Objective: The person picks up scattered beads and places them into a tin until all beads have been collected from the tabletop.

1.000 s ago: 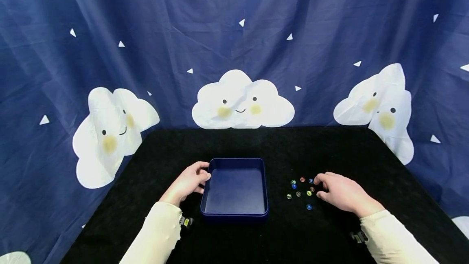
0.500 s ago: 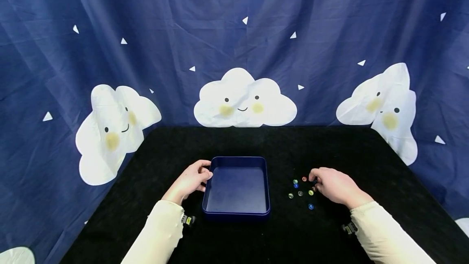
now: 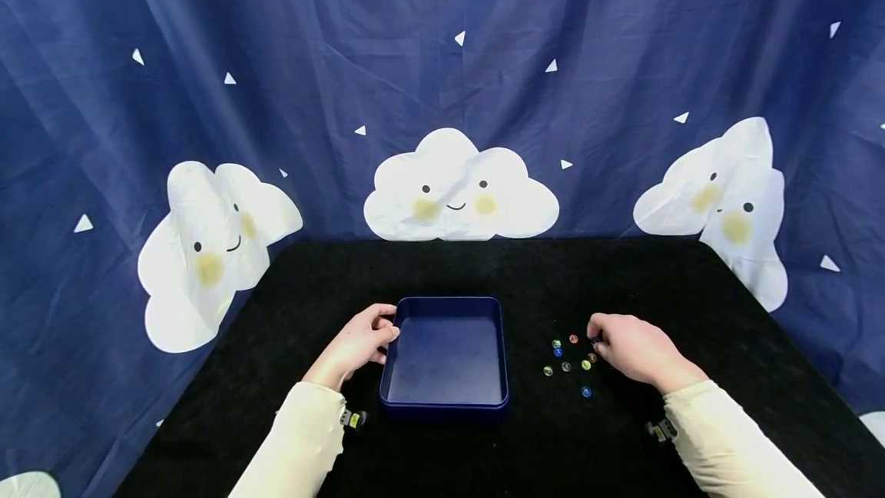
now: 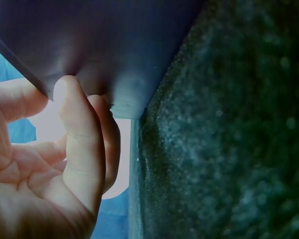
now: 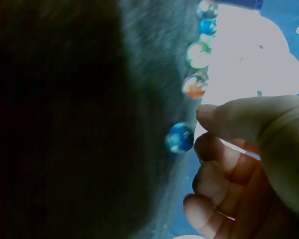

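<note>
My left hand (image 3: pixel 358 343) is at the left wall of a square dark-blue tray (image 3: pixel 445 407). In the left wrist view its fingers (image 4: pixel 82 134) press the tray's outer wall while the thumb reaches over the rim. On the right, my right hand (image 3: pixel 634 348) reaches down with curled fingers. A dark-blue marble (image 5: pixel 180 138) lies right at the index fingertip in the right wrist view, and a gap shows between thumb and index finger. In the head view the fingers largely hide this marble.
Several marbles lie between tray and right hand, among them a red marble (image 3: pixel 573 339), a yellow marble (image 3: pixel 586 365) and a nearer blue marble (image 3: pixel 586 392). Black cloth (image 3: pixel 442 267) covers the table. A blue curtain (image 3: pixel 442 60) with clouds hangs behind.
My right hand has moved slightly left and in over the dark-blue marble, its fingers drawing closer around it. The left hand and tray stay put; the head view has shifted slightly.
</note>
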Available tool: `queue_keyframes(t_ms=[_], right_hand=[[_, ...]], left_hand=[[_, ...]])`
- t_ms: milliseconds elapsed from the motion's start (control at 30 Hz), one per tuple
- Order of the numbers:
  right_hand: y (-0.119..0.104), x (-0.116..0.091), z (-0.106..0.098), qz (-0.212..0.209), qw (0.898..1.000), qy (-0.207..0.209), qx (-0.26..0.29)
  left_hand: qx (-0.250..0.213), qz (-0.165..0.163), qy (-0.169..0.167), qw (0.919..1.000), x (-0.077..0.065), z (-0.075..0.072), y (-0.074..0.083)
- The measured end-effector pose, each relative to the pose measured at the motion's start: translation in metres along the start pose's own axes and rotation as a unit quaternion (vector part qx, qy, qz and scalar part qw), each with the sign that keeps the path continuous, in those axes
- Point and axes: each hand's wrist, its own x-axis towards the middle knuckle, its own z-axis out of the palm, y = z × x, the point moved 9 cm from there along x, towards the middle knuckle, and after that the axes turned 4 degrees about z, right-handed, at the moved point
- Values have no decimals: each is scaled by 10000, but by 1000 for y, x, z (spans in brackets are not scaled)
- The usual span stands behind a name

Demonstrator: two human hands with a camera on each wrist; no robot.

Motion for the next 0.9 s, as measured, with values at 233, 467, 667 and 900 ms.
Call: queue_keyframes(t_ms=[233,467,667,900], right_hand=[[-16,6,-7,-104,9996,107,237],[-36,7,-13,-234,9992,222,222],[-53,8,-12,-263,9990,190,299],[-82,10,-9,-501,9979,150,387]], left_hand=[[79,21,-12,10000,0,-1,5],[73,66,-67,9999,0,-1,8],[125,73,-46,9999,-3,-1,9],[102,43,-49,9999,-5,0,7]])
